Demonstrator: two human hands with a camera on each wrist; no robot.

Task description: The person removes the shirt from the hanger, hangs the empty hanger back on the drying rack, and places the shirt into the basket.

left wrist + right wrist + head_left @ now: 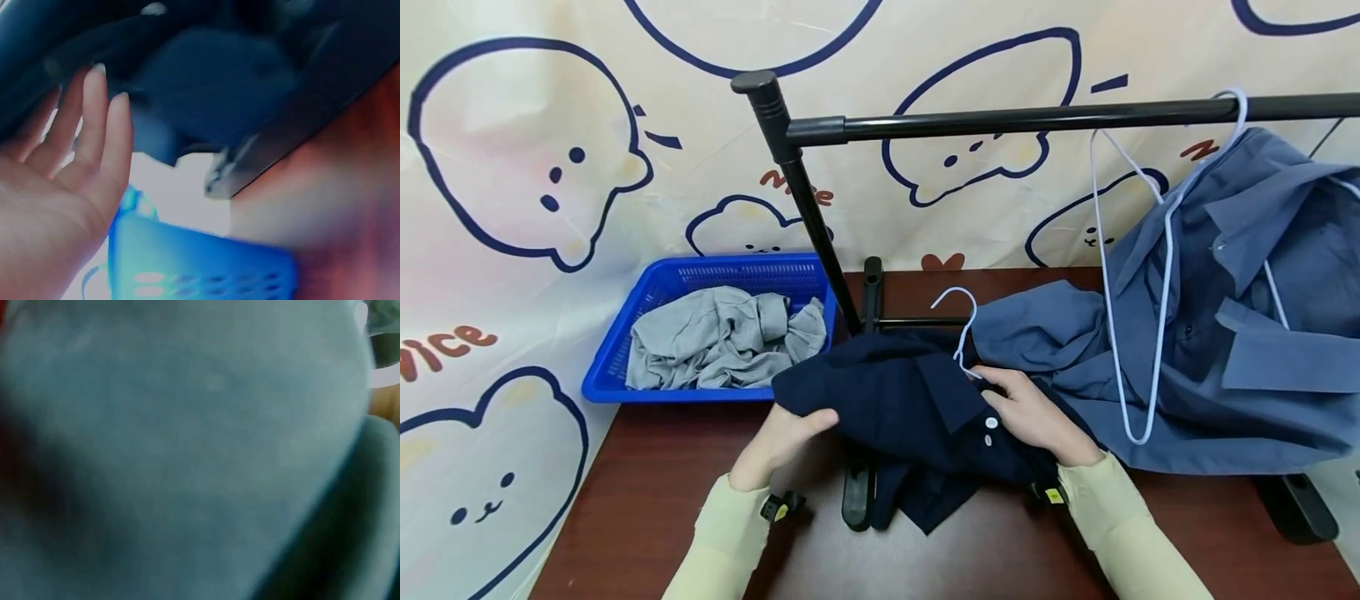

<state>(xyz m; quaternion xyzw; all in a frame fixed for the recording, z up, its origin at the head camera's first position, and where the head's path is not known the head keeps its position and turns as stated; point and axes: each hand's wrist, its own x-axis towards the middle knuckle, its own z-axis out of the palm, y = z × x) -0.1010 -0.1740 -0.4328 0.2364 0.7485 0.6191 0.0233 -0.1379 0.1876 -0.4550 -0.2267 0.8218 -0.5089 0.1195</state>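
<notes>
A dark navy shirt (895, 392) with white buttons hangs between my two hands over the table. My left hand (786, 437) is under its left side, thumb in front; in the left wrist view the fingers (94, 119) are straight against the dark cloth. A pale lilac clothes hanger (967, 325) has its hook standing up at the collar, and its lower part is hidden by the shirt. My right hand (1026, 408) pinches the hanger near the collar. Blurred blue-grey cloth (206, 437) fills most of the right wrist view, hiding the right hand there.
A black garment rack (1000, 122) stands over the brown table (647, 500). On its bar, at the right, hang a blue-grey shirt (1285, 417) and a bare hanger (1108, 308). At the left, a blue basket (677, 395) contains grey clothing (715, 342).
</notes>
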